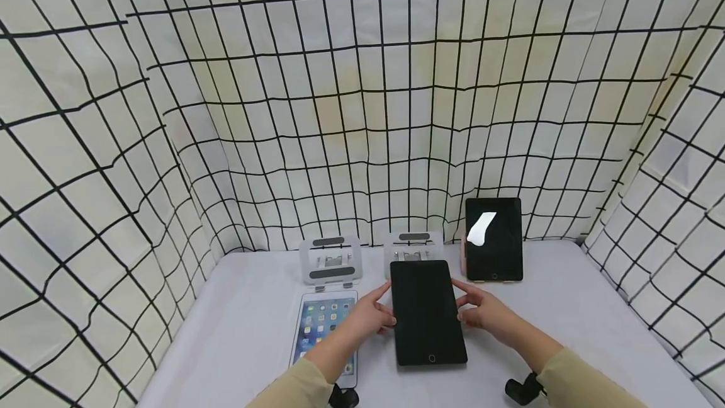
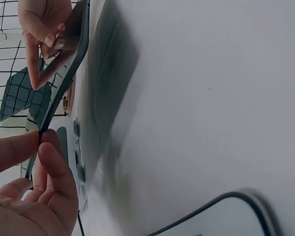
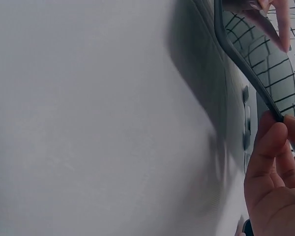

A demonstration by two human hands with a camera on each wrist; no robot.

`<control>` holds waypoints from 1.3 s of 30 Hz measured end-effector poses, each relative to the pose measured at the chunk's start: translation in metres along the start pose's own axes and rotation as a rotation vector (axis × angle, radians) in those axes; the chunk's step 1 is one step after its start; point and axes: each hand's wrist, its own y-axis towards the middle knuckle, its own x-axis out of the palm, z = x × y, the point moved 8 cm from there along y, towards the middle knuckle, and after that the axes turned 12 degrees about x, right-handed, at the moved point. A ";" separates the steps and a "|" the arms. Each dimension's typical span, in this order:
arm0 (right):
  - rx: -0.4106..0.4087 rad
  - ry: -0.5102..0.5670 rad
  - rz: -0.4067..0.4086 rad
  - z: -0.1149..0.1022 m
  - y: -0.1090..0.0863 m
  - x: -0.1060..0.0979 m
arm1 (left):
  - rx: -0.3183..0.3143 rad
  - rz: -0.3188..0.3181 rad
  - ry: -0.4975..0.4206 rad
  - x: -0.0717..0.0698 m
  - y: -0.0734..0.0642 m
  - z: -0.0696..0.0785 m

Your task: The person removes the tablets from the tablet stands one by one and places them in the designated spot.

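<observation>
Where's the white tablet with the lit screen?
In the head view, the white tablet lies on the table left of the held black tablet, just in front of the leftmost stand, partly hidden by the left forearm.

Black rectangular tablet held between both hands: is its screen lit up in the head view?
No, the black rectangular tablet shows a plain dark screen, while the white-framed rectangular tablet displays colourful app icons.

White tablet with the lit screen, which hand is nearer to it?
Left. The left hand is by the right edge of the white tablet; the right hand is farther away, across the black tablet.
</observation>
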 end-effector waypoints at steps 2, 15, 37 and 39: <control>0.021 0.008 -0.013 0.003 0.000 0.002 | -0.017 -0.006 -0.009 0.001 -0.002 -0.004; 0.087 0.053 -0.109 0.018 -0.002 0.013 | -0.049 -0.065 0.034 0.007 -0.014 -0.015; 0.132 0.020 -0.162 0.022 -0.002 0.017 | -0.219 -0.100 0.023 0.014 -0.016 -0.036; 0.129 0.005 -0.164 0.021 -0.004 0.017 | -0.226 -0.103 0.038 0.014 -0.015 -0.035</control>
